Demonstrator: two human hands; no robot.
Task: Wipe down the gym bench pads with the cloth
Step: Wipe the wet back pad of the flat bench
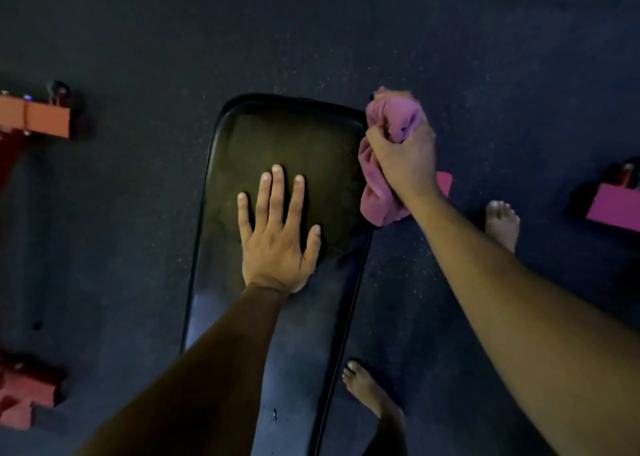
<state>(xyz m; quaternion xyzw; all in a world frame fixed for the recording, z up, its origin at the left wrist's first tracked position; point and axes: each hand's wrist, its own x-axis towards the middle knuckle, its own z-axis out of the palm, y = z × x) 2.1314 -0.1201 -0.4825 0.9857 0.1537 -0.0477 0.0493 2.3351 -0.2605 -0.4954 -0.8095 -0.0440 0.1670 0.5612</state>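
Note:
A black gym bench pad (294,144) runs from the bottom centre up to the middle of the head view, its rounded far end at the top. My left hand (277,234) lies flat on the pad with fingers straight and spread. My right hand (403,161) grips a bunched pink cloth (398,119) at the pad's right edge near the far corner. Part of the cloth hangs below the hand beside the pad's side.
Dark rubber floor surrounds the bench. Two bare feet (502,223) (367,390) stand to the right of the bench. An orange metal frame part (38,118) sits at the left, red parts (24,390) at lower left, a pink block (613,208) at right.

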